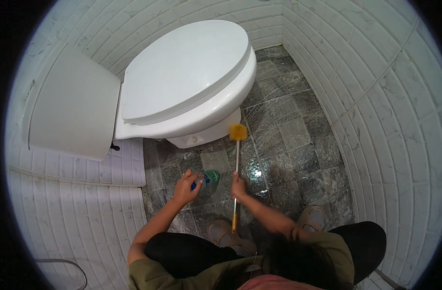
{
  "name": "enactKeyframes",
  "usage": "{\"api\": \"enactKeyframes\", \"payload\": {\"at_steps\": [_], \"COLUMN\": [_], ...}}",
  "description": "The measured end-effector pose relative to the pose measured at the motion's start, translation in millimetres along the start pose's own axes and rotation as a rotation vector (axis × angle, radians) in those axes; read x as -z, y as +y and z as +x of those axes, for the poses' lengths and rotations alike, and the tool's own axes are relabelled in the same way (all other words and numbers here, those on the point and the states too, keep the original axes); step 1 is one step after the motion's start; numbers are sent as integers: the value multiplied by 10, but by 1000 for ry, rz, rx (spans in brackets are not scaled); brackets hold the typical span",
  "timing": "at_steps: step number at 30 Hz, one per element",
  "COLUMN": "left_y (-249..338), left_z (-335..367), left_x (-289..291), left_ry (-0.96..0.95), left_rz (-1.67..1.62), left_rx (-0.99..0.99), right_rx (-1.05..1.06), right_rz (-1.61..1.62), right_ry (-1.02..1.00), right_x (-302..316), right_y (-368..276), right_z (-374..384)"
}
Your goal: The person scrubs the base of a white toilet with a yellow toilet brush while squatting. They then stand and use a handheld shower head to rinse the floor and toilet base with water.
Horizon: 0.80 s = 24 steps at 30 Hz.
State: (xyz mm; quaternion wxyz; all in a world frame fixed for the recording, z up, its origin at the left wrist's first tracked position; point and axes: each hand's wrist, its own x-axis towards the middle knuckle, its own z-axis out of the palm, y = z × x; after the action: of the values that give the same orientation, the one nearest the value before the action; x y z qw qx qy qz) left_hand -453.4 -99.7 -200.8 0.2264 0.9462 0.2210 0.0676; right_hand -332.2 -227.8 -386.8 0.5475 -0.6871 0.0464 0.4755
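My right hand (pixel 239 187) is closed around the metal shaft of a toilet brush (pixel 238 157). Its yellow bristle head points away from me, beside the toilet's base, and the yellow handle end points back toward my feet. My left hand (pixel 186 188) curls its fingers around a small bottle (pixel 211 177), clear green with blue on the part by my fingers. The bottle is low over the floor or on it; I cannot tell which. Ahead stands a white toilet (pixel 221 113) with its lid (pixel 187 72) down.
The toilet tank (pixel 73 101) fills the left side. Dark stone-look floor tiles (pixel 293 133) shine wet. White tiled walls (pixel 370 96) close in on the right and behind the toilet. My sandalled feet (pixel 311 218) are near, and a grey hose (pixel 71 263) lies at lower left.
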Motion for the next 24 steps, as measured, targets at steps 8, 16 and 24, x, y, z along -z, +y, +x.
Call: {"api": "enactKeyframes", "payload": {"at_steps": [8, 16, 24], "left_y": [-12, 57, 72], "left_z": [50, 81, 70], "left_x": [-35, 19, -4], "left_ry": [-5, -35, -42], "left_rz": [6, 5, -2], "left_rx": [-4, 51, 67], "right_rx": [178, 177, 396], "right_rz": [67, -14, -420], "right_ry": [43, -12, -77], "right_x": [-2, 19, 125], "right_y": [-10, -49, 134], "right_z": [429, 192, -164]}}
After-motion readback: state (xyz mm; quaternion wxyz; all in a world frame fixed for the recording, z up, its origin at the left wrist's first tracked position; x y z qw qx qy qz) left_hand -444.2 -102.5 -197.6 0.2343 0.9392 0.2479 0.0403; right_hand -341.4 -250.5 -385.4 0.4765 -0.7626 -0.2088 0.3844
